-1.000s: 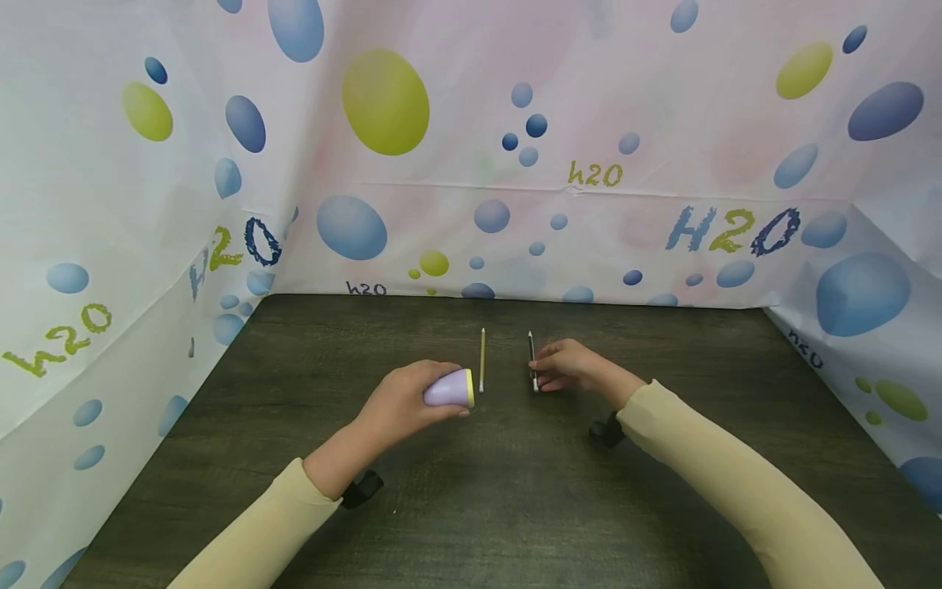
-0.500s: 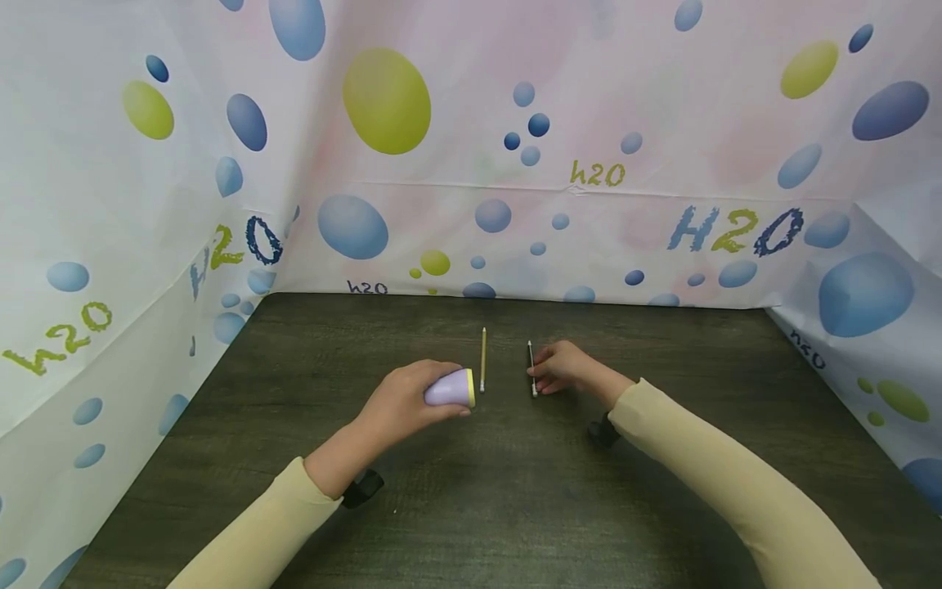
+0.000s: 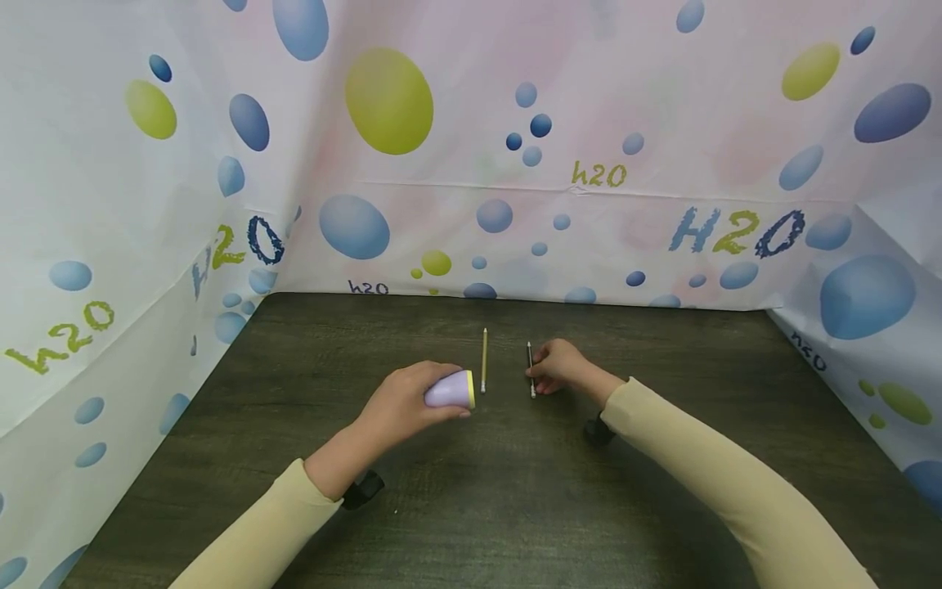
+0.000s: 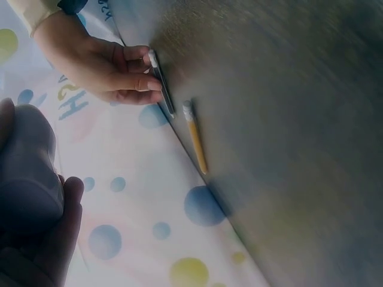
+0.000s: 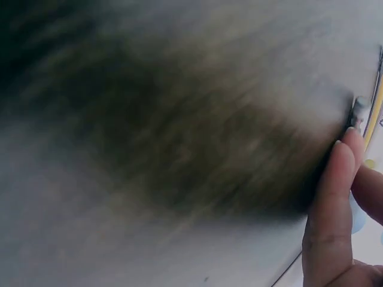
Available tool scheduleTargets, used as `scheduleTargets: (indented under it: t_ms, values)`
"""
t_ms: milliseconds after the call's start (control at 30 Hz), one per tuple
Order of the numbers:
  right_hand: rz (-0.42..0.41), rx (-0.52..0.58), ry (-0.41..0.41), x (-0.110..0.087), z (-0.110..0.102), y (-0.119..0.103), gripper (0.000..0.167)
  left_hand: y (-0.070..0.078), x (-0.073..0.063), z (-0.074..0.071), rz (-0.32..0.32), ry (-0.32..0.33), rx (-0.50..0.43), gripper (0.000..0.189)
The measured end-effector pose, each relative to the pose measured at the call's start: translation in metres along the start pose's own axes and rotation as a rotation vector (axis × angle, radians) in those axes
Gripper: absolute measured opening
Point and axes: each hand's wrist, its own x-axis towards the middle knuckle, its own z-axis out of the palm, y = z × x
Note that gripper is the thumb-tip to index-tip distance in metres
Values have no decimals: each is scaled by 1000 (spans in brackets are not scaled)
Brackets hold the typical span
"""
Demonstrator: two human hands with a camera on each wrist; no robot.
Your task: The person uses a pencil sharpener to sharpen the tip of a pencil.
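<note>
The left hand [image 3: 390,402] holds a lilac cup [image 3: 446,390] in curled fingers, its yellow edge [image 3: 472,389] visible only in the head view. The right hand [image 3: 561,366] pinches a dark pencil [image 4: 166,95], mostly masked by fingers in the right wrist view. Left of that hand, a yellow pencil [image 4: 196,142] lies on the table [image 3: 478,507].

Runs left to right over the bench [image 3: 471,523]: left hand [image 3: 397,401] round the cup [image 3: 447,390], then the left pencil [image 3: 484,360] on the bench, then the right pencil [image 3: 529,354] in the fingers of the right hand [image 3: 562,366] (nearly parallel to its neighbour). Has the backdrop [image 3: 471,180] behind and along both sides.
</note>
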Motion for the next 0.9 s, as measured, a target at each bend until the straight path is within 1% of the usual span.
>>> scheduleTargets:
  t_ms: [167, 333, 433, 500, 567, 633, 733, 833, 900]
  values:
    - [-6, -21, 16, 1, 2, -1, 29, -1, -1, 1, -2, -3, 5, 50]
    - [-17, -31, 17, -3, 0, -1, 36, -2, -1, 1, -2, -1, 6, 51]
    - [-49, -52, 28, -9, -2, 0, 37, -2, -2, 0, -10, -6, 9, 51]
    - [-76, -65, 41, -13, -4, 0, 36, -3, -2, -1, -18, -7, 9, 51]
    - [-108, -73, 36, -18, -4, -1, 34, -3, -2, -3, -26, -7, 8, 51]
    - [-129, -78, 16, -22, -4, -4, 32, -3, -2, -4, -28, -5, 5, 51]
    - [-148, -61, -48, -28, 0, -9, 33, -2, -2, -5, -21, -1, 2, 51]
    - [-138, 1, -128, -31, 6, -15, 37, -2, -2, -4, -13, 3, -4, 51]
    - [-116, 52, -173, -32, 10, -20, 40, -3, -2, -4, -12, 4, -7, 51]
